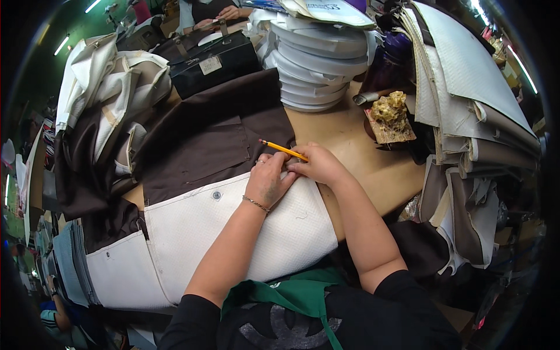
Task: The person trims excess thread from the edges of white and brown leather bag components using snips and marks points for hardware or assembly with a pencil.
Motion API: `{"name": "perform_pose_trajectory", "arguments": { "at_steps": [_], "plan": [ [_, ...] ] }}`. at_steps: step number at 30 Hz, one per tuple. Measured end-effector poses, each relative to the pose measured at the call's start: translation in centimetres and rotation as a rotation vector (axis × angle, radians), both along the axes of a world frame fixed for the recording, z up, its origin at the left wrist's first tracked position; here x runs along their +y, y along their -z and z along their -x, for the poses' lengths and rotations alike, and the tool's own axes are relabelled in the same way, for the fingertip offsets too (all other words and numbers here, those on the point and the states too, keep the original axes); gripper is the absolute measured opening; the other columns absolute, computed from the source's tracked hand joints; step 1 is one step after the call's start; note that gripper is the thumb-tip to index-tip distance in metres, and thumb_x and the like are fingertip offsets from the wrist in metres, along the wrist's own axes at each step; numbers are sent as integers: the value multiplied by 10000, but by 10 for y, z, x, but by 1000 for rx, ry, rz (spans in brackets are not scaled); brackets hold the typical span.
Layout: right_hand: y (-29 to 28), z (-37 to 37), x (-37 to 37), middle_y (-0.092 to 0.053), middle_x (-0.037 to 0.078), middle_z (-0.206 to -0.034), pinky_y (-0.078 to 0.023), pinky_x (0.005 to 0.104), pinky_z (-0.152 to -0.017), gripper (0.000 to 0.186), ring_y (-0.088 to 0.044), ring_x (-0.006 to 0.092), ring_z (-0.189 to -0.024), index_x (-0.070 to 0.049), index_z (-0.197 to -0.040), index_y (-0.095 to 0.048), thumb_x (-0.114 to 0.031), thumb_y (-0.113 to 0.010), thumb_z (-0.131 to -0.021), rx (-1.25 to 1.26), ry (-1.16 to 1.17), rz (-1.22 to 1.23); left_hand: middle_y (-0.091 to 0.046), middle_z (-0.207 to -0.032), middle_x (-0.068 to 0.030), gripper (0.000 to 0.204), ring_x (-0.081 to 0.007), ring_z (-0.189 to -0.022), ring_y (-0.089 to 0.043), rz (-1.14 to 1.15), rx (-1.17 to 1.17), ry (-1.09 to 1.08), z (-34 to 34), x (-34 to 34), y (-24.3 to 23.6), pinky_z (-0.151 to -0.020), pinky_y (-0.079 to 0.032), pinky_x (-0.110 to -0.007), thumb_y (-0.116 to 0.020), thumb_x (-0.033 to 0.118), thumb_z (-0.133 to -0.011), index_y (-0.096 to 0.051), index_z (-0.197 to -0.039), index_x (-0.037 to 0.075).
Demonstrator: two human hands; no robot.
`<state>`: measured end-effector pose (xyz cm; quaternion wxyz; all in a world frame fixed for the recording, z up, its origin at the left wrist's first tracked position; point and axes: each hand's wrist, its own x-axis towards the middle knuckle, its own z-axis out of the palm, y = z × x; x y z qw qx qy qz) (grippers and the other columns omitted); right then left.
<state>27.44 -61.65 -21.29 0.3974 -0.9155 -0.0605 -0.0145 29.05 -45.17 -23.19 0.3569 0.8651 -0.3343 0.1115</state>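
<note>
A fabric piece with a dark brown upper part (204,146) and a white quilted-looking lower part (233,233) lies spread over the table in front of me. My left hand (269,178), with a ring and a bracelet, bends its fingers onto the piece's right edge where brown meets white. Close against it, my right hand (319,164) is closed with a yellow pencil (284,150) in it, eraser end up and to the left. The fingertips of both hands are partly hidden where they meet at the edge. A round metal eyelet (216,195) sits in the white part.
White round rolls (318,58) stand stacked at the back. A black case (216,61) is left of them. Fabric heaps lie left (116,87) and right (466,76). A yellowish lump on a block (389,116) sits at right. Another person's hands (229,13) show at the far side.
</note>
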Motion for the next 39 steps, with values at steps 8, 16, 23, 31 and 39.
{"name": "perform_pose_trajectory", "arguments": {
  "at_steps": [8, 16, 23, 31, 39],
  "plan": [
    [-1, 25, -35, -577, 163, -789, -458, 358, -683, 260, -568, 290, -736, 0, -858, -601, -132, -721, -669, 67, 241, 67, -518, -1210, -140, 404, -325, -1141, -471, -40, -186, 82, 30, 52, -21, -916, -415, -396, -749, 290, -670, -595, -973, 72],
    [-13, 118, -74, -504, -10, -637, -370, 219, -516, 151, -451, 61, -571, -14, -746, -530, -77, -666, -755, 34, 405, -398, -340, -1403, -58, 761, -382, -1327, -196, -794, 157, 115, 151, 183, -56, -923, -248, -676, -576, 629, -700, -478, -1262, 125],
    [-33, 111, -28, -467, -63, -625, -281, 171, -472, 104, -368, 5, -535, -35, -781, -549, -74, -645, -790, 111, 238, -453, -248, -1442, -115, 788, -434, -1297, -222, -551, 179, 35, 164, 74, -25, -898, -301, -659, -485, 612, -782, -391, -1308, 33],
    [-21, 82, -13, -529, 14, -624, -381, 216, -512, 136, -464, 61, -558, 10, -783, -585, -93, -661, -740, 178, 140, -63, -413, -1333, -138, 448, -315, -1267, -344, -220, 30, -83, 167, 69, -25, -917, -335, -555, -576, 321, -812, -529, -1162, 46],
    [-27, 33, 149, -601, 125, -668, -443, 273, -587, 164, -548, 152, -591, 15, -837, -618, -109, -651, -735, 145, -291, -186, -523, -1154, -123, 361, -268, -1123, -482, -200, -24, -478, 152, 129, -10, -925, -372, -408, -633, 252, -777, -577, -1039, 11]
  ]
}}
